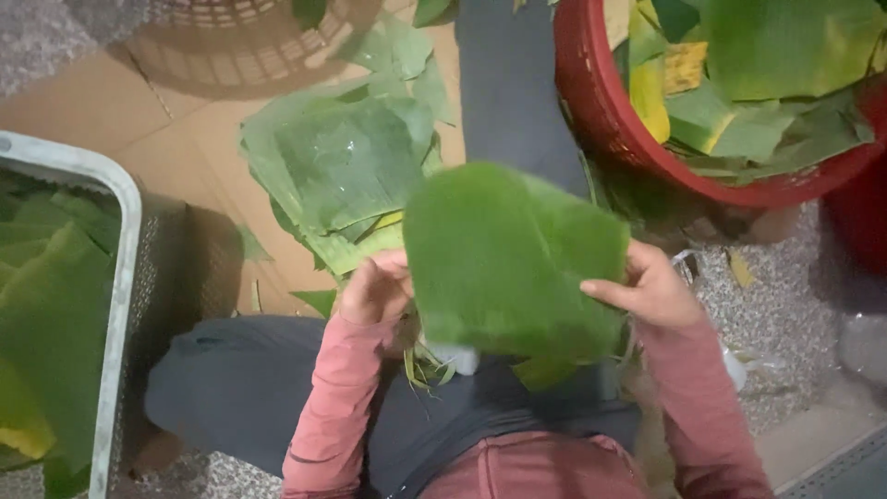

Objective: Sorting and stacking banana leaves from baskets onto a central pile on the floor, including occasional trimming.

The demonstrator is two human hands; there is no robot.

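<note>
Head view: left hand (374,288) and right hand (651,291) each pinch an edge of one leaf (504,259), held over the lap. Stack (342,166) lies beyond, on cardboard. Red basket (591,102) far right holds many leaves; grey crate (125,231) left also holds leaves. Sorting looks midway.

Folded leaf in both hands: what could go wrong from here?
1. The leaf is held only at its edges by the left hand and right hand; it could tear or spring open.
2. The leaf blocks the head view of the lap, so whatever lies below it goes unseen.
3. The loose leaf pile on the cardboard floor could be knocked by the knee.
</note>
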